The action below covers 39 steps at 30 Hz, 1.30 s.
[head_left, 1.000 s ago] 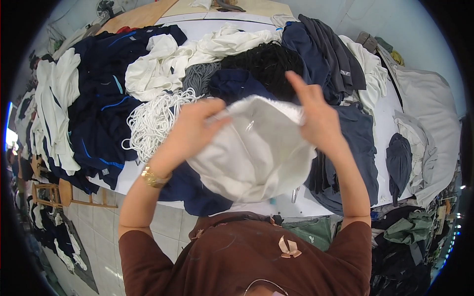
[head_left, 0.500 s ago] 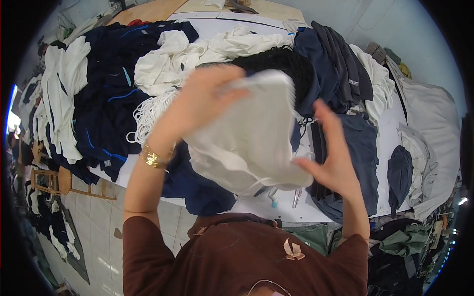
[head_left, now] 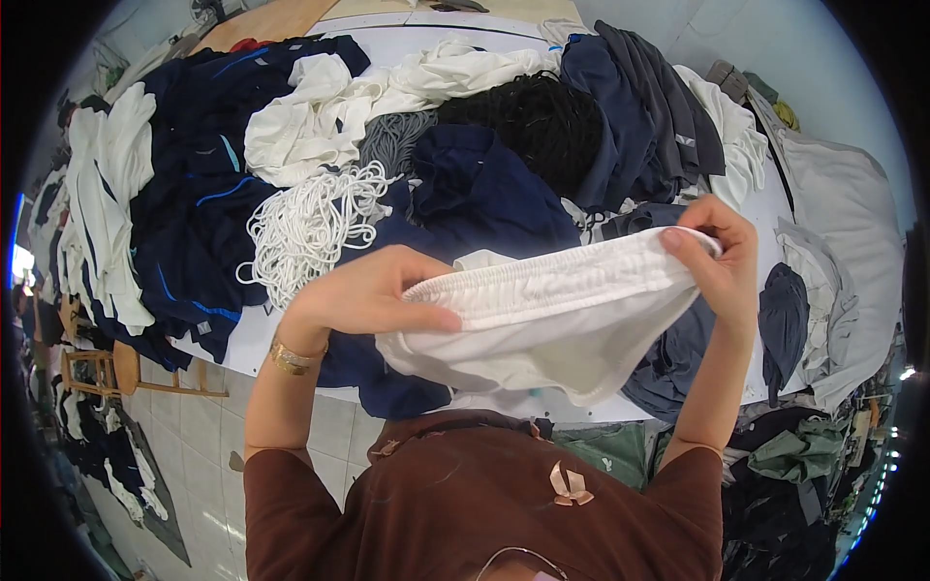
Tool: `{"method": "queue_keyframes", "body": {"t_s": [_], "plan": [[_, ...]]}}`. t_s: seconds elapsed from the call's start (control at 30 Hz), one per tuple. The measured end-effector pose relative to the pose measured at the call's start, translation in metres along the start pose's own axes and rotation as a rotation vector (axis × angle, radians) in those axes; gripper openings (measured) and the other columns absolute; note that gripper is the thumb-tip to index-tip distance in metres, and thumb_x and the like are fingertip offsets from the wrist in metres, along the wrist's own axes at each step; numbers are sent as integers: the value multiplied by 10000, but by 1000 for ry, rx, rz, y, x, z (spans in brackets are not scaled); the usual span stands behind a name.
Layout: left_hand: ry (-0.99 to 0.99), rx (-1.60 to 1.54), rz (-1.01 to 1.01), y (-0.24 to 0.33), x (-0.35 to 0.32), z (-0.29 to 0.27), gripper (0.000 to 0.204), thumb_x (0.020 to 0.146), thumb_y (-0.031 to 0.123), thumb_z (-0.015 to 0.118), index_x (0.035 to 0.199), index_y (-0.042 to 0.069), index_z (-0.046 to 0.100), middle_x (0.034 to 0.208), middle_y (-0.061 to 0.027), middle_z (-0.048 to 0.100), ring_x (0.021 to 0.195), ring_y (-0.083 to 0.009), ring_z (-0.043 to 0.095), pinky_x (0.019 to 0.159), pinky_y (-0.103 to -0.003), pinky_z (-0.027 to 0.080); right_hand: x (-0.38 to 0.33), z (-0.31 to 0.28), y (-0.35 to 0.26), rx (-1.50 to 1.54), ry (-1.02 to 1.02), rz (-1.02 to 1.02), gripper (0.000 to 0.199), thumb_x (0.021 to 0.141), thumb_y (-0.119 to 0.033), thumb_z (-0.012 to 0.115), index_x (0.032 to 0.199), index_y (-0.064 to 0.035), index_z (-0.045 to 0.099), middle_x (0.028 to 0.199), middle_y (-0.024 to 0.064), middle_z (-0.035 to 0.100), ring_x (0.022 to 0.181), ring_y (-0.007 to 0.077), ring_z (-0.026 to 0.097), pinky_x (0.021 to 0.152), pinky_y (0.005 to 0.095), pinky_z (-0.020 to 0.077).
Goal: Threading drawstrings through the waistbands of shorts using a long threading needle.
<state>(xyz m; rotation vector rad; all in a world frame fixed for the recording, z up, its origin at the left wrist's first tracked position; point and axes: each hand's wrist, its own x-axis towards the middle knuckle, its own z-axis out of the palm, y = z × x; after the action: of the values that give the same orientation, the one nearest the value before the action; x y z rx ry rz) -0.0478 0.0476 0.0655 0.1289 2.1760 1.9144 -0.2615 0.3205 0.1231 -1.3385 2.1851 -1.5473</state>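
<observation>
A white garment with a gathered elastic waistband is stretched between my hands above the near side of the table. My left hand grips one end of the band, its thumb lying over the front. At the other end my right hand pinches the band between thumb and fingers. Below the band the thin cloth hangs in loose folds. Just behind it lies a crumpled navy garment. A heap of white cord is beyond my left hand, with grey cord and black cord farther back.
Navy clothes with blue trim and white clothes cover the table's left side. Dark grey garments are stacked at the back right. A wooden chair stands on the tiled floor at left. Green cloth lies at the lower right.
The white garment has turned from hanging loose beside my left hand to a level stretch. My right hand, open and apart before, now grips the band. The navy garment behind is uncovered.
</observation>
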Motion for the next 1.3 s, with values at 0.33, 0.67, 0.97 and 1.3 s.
{"method": "queue_keyframes", "body": {"t_s": [0.33,0.67,0.97,1.3], "plan": [[207,84,145,16,-3,-1,269,902,163,665,1095,-22,636,913,-48,669,850,-95,578,769,-253,466,9,26,0,33,6,-40,193,852,-123,716,776,-35,563,685,-34,541,637,23,466,572,190,346],[339,354,66,11,14,13,218,843,179,728,918,-20,683,838,-64,660,741,-71,552,666,-252,454,2,57,-1,18,-85,-66,164,877,-117,671,821,-14,556,718,22,545,677,61,487,618,217,382],[354,185,-18,2,17,17,212,814,150,768,899,-32,703,742,-19,660,668,-37,541,605,-214,441,5,70,8,58,82,-84,83,911,-61,601,900,5,553,770,27,560,751,76,522,693,226,426],[423,201,52,-1,26,38,240,788,174,737,785,-43,635,625,-101,561,588,-118,449,578,-299,421,8,95,2,-123,-351,-335,771,587,-320,890,1216,-49,536,1151,104,578,871,261,579,811,362,491]]}}
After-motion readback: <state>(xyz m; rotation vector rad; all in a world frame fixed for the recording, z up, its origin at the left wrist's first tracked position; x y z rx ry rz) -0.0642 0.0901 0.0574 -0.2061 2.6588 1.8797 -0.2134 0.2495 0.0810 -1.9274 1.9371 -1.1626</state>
